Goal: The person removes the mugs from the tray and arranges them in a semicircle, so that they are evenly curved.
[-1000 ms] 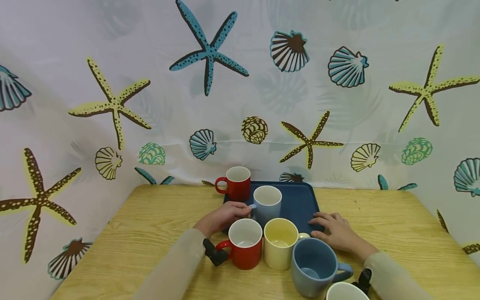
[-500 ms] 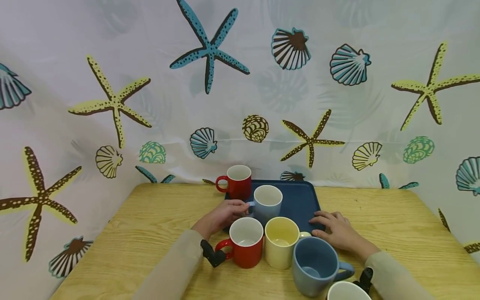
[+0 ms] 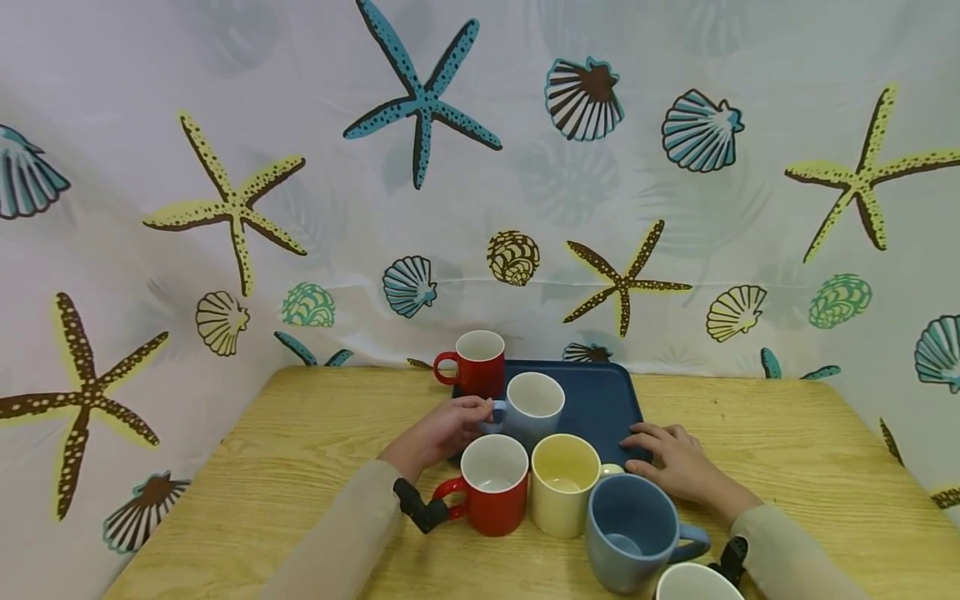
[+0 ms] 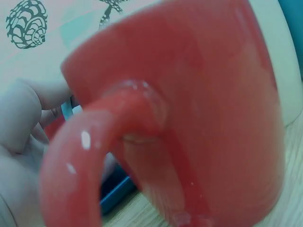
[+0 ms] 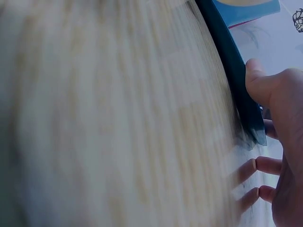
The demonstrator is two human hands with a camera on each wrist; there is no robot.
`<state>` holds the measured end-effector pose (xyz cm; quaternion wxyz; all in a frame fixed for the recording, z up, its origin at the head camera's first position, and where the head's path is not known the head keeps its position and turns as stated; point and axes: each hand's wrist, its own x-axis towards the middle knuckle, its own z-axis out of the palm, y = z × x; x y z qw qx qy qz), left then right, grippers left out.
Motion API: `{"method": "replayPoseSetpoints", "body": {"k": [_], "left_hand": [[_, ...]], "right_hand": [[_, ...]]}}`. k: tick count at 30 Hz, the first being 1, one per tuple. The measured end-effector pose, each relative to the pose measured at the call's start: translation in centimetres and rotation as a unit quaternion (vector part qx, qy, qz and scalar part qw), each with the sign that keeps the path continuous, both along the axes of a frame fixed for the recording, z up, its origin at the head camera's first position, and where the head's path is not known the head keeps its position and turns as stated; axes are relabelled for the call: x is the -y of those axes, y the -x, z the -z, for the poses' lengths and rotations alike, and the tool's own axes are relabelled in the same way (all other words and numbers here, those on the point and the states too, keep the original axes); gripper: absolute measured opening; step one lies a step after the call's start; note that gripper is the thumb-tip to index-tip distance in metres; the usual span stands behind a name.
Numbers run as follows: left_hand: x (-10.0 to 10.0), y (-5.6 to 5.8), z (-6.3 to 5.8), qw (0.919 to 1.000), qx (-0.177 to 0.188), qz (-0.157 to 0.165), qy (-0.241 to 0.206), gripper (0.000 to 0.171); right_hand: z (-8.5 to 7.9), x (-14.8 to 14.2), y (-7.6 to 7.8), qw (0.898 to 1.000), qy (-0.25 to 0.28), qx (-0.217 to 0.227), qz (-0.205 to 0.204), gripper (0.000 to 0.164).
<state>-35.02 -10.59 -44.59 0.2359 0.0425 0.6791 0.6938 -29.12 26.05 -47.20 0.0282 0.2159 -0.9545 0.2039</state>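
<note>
My left hand (image 3: 441, 429) pinches the handle of a light blue mug (image 3: 534, 417) with a white inside. The mug sits at the left of a dark blue tray (image 3: 596, 396), behind the front row of mugs. In the left wrist view a red mug (image 4: 203, 118) hides most of that grip. My right hand (image 3: 675, 462) rests at the tray's front right corner. In the right wrist view its thumb (image 5: 258, 82) touches the tray edge (image 5: 232, 71), while relaxed fingertips touch the table. Another red mug (image 3: 480, 367) stands at the tray's back left.
In front of the tray stand a red mug (image 3: 493, 492), a cream mug (image 3: 558, 500) with a yellow inside and a blue-grey mug (image 3: 626, 542). Part of a white-lined mug (image 3: 697, 583) shows at the bottom edge. A patterned curtain (image 3: 465, 208) rises behind the wooden table (image 3: 315, 450).
My left hand has drawn slightly left, and more of the light blue mug's handle shows. The right hand stays at the tray corner. The head view has shifted slightly.
</note>
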Motion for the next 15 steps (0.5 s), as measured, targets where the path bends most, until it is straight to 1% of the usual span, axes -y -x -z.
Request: {"method": "replayPoseSetpoints", "body": {"k": [4,10,13,15], "left_hand": [[0.2,-0.1,0.0,0.9993,0.018,-0.015,-0.028,0.020],[0.6,-0.3,-0.2,0.9962,0.039,-0.052,-0.059,0.022],[1.0,-0.4,-0.4,0.9952,0.033,-0.066,-0.064,0.024],[1.3,-0.4,-0.6,0.9953,0.025,-0.069,-0.063,0.028]], "right_hand": [[0.1,0.0,0.0,1.000,0.002,0.000,0.002,0.041],[0.2,0.0,-0.1,1.000,0.004,0.003,0.001,0.041],[0.2,0.0,0.0,1.000,0.001,0.006,0.003,0.042],[0.2,0.0,0.1,1.000,0.001,0.008,0.006,0.042]]}}
